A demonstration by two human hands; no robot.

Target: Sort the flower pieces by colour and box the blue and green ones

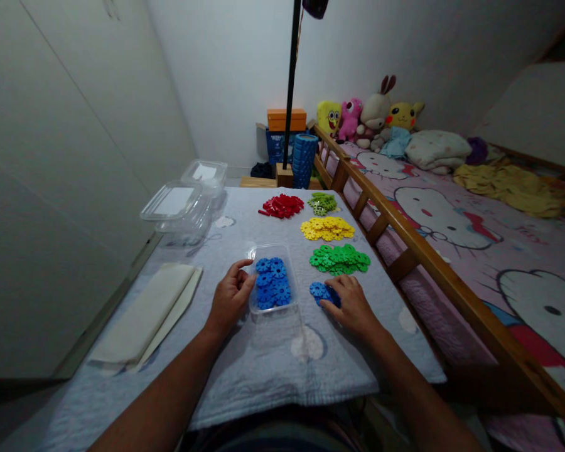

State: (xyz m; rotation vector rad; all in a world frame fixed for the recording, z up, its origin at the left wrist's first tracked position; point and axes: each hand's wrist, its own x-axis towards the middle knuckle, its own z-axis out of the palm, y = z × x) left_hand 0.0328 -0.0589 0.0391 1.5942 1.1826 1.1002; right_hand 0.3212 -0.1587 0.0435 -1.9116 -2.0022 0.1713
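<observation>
A clear plastic container stands in the middle of the table, with several blue flower-shaped discs inside. My left hand grips its left side, index finger and thumb at the rim. To the right, my right hand curls over a small group of blue flower-shaped discs on the cloth, thumb and fingers about them. Part of that group is hidden under the hand. Just beyond lies a pile of green flower-shaped discs, close to my right fingertips.
Farther back are piles of yellow discs, red pieces and light green pieces. Stacked clear containers stand at left, behind folded cream cloth. A wooden bed rail borders the table's right side.
</observation>
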